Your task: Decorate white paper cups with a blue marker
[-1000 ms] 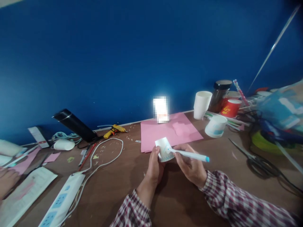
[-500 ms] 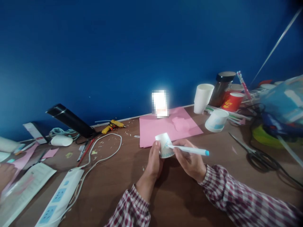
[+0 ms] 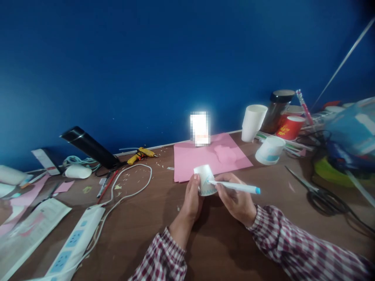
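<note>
My left hand [image 3: 191, 197] is closed around the side of a white paper cup [image 3: 206, 178], which it holds up over the brown table. Blue zigzag lines run along the cup's lower edge, with more blue strokes on its side. Between the fingers of my right hand [image 3: 236, 201] is a white marker with a blue end [image 3: 243, 187]. Its tip meets the cup's side. Behind the cup lie pink paper sheets [image 3: 196, 160]. The far side of the cup and some left fingers are hidden.
Scissors [image 3: 318, 195], an upturned cup with blue marks [image 3: 269, 150], white cups [image 3: 253, 123] and a red cup [image 3: 290, 128] are on the right. Leftward are a yellow glue gun [image 3: 142, 155], a black cylinder [image 3: 90, 146] and a power strip [image 3: 73, 244] with its cord.
The view has shifted slightly. Both hands keep their hold, and the marker tip stays at the cup's side with only a tiny movement. At far left, another person's hand has mostly withdrawn.
</note>
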The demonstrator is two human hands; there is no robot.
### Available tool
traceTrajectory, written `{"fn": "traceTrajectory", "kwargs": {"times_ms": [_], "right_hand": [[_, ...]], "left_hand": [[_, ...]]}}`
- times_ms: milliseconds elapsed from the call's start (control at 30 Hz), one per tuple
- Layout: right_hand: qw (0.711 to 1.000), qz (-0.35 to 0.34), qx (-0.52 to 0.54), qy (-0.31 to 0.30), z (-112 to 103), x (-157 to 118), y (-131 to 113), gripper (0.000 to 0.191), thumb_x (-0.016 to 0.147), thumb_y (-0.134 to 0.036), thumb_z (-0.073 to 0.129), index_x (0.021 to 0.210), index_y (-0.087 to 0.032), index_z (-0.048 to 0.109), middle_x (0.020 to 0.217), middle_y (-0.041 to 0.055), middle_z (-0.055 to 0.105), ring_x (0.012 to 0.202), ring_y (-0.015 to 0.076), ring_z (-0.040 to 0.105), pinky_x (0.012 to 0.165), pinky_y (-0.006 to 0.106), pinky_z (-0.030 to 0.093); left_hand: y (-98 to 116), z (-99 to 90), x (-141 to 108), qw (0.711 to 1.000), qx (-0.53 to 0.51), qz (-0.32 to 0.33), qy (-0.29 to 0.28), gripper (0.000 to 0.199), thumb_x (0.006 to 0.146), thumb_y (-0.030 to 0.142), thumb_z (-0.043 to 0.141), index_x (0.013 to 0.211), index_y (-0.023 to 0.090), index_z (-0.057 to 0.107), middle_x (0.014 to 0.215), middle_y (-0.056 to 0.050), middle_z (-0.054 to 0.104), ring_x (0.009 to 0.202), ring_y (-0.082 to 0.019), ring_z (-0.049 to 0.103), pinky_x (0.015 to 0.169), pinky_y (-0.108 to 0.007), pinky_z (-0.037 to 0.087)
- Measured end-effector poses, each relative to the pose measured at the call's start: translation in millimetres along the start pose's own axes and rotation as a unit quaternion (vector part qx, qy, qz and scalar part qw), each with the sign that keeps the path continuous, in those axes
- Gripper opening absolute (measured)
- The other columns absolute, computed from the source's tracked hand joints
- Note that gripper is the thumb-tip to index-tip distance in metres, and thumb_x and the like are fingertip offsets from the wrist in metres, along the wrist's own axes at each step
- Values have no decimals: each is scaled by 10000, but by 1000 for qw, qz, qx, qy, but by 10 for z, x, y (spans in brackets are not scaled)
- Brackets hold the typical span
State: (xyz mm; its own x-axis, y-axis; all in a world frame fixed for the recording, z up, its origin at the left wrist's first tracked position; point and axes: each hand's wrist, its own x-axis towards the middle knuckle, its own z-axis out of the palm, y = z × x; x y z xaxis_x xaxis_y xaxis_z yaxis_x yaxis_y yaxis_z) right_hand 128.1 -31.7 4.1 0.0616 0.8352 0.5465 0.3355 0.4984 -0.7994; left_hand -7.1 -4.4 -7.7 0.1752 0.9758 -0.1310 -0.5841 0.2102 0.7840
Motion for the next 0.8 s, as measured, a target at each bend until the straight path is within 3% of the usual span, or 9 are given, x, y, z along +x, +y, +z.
{"fn": "traceTrajectory", "kwargs": {"times_ms": [800], "right_hand": [[1000,4,-4,-4,-3,1,10,59,925,-240,564,949,-202,602,854,56,685,741,173,669,624,261,540]], "left_hand": [[-18,-11,14,1000,-3,10,-4,366,826,493,675,907,136,663,804,-28,644,708,-148,555,715,-280,445]]}}
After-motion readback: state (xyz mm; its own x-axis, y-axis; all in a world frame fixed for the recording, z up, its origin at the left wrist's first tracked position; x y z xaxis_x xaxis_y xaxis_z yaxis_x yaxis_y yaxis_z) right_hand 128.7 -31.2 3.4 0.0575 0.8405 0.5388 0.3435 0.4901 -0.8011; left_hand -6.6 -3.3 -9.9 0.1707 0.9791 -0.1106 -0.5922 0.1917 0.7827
